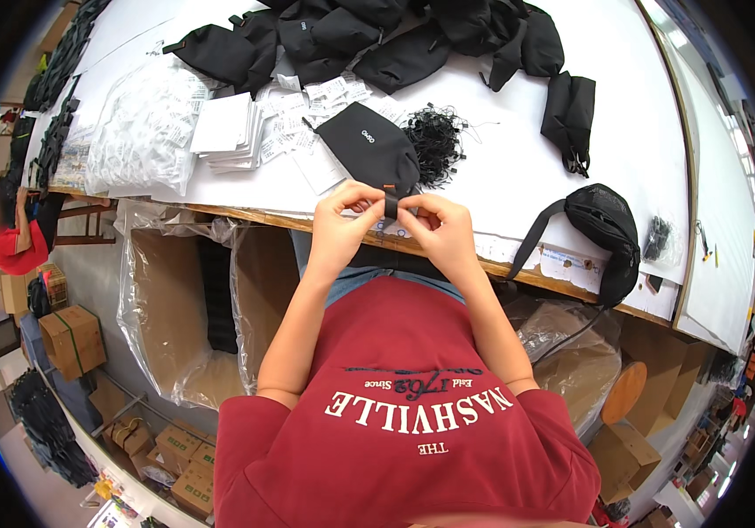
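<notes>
Close to the table's front edge, my left hand and my right hand meet, thumbs and fingers pinched on a short black fabric tab. Just beyond my fingertips lies a black zip pouch with small pale lettering. A little orange tag shows at its near end. Whether the tab is joined to the pouch, I cannot tell. To the right of the pouch sits a tangled heap of thin black cords. White printed slips and a stack of white cards lie to its left.
Several black pouches are piled along the back of the white table. A bulging clear plastic bag stands at left. On the right are a black mesh bag with a strap and another pouch. A plastic-lined carton stands below the edge.
</notes>
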`<action>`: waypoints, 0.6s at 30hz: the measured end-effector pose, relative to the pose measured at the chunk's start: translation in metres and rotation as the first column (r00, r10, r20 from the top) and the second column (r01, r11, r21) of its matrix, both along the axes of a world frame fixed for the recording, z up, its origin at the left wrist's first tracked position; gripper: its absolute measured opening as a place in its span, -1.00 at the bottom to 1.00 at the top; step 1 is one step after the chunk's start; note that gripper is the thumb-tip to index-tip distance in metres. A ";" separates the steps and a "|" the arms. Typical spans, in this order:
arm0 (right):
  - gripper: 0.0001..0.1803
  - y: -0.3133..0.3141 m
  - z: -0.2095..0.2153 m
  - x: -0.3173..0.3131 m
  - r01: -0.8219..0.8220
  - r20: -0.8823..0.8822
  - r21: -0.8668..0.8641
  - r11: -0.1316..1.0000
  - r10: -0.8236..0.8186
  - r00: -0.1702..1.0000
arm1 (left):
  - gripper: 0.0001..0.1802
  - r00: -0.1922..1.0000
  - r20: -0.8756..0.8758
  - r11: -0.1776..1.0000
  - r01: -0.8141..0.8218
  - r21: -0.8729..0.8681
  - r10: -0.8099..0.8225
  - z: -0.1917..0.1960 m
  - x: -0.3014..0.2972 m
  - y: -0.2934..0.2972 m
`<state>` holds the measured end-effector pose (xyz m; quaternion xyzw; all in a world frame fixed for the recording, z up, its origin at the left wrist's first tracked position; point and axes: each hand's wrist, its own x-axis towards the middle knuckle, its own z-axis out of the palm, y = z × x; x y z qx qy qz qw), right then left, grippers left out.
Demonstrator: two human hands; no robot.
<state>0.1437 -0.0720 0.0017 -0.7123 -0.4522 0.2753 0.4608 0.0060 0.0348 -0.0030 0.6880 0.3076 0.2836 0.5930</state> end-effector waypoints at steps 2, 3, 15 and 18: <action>-0.88 0.002 -0.002 -0.001 0.115 -0.483 0.049 0.992 -0.078 0.872 | -0.93 0.994 0.035 0.994 -0.100 -0.048 0.102 0.009 0.003 -0.004; -0.88 0.001 -0.003 0.001 0.117 -0.483 0.049 0.992 -0.079 0.872 | -0.93 0.976 0.063 0.975 -0.199 -0.099 0.206 0.012 0.004 -0.005; -0.88 -0.012 0.017 0.018 0.067 -0.714 0.145 0.987 0.058 0.697 | -0.91 0.980 0.164 0.947 -0.054 -0.317 0.111 0.044 0.005 -0.009; -0.86 -0.011 0.017 0.014 0.084 -0.730 0.172 0.981 0.069 0.680 | -0.92 0.987 0.147 0.966 -0.028 -0.259 0.068 0.038 0.003 -0.010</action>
